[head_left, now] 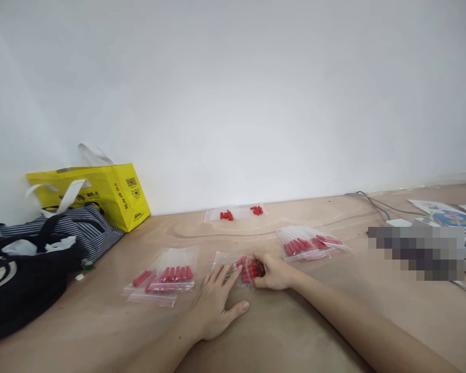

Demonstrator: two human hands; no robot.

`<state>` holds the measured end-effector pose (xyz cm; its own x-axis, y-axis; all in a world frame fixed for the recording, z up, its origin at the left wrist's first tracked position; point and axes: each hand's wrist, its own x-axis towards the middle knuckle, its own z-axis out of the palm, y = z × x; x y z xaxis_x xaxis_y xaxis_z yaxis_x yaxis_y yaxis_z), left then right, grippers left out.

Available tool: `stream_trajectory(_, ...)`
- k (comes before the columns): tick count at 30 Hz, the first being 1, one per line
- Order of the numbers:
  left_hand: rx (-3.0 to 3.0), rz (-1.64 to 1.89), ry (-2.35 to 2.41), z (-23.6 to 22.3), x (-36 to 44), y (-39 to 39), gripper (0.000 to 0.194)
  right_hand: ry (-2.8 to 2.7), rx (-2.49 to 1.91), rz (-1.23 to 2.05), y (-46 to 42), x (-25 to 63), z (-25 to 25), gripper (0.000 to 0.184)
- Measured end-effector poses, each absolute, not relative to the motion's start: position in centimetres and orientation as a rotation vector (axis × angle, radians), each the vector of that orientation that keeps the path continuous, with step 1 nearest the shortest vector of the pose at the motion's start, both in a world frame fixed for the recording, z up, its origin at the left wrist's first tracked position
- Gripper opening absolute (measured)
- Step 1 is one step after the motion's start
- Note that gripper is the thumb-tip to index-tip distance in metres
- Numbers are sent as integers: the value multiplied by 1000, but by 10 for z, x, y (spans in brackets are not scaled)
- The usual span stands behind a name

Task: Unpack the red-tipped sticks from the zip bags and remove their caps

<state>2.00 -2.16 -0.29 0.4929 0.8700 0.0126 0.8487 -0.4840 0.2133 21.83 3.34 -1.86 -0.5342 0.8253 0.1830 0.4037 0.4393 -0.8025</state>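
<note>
- Clear bag [221, 257] of red pieces [250, 273], lying lengthwise left to right.
- Right hand [275, 272], nearer the pieces, narrowly pinches the bag's right end.
- Left hand [214, 306], fingers spread, touches its left.
- Yellow bag [130, 194]: farther left.

Bag: clear plastic bag [219, 258], partly hidden, lying mid-table.
Pieces: slim red cylindrical pieces [249, 273], bunched by its right side.

2 hands [244, 290] on bagged red pieces [250, 271], tabletop [279, 331]
</note>
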Motion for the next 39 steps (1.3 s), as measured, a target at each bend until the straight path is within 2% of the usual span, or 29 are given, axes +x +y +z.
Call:
stream_trajectory(5, 2542, 144, 1543, -1, 21, -23, 69, -2194, -1019, 915, 34, 223, -16, 23)
stream_trajectory(9, 2540, 150, 1570, -3, 21, -22, 68, -2138, -947, 1065, 33, 222, -16, 27)
stream_trajectory(16, 2542, 171, 1638, -8, 18, -21, 68, -1845, -949, 1290, 38, 225, -21, 22)
stream_trajectory(26, 2511, 153, 1782, -11, 18, -21, 68, -1544, -991, 1386, 43, 239, -35, 29)
stream_trajectory(30, 2489, 142, 1798, -11, 18, -21, 70, -1469, -1080, 1078, 34, 245, -38, 22)
stream_trajectory(34, 2447, 141, 1842, -12, 18, -19, 73, -1579, -1160, 534, 25, 267, -38, 10)
stream_trajectory(39, 2438, 130, 1848, -13, 21, -19, 73, -1840, -1169, -89, 31, 277, -40, 17)
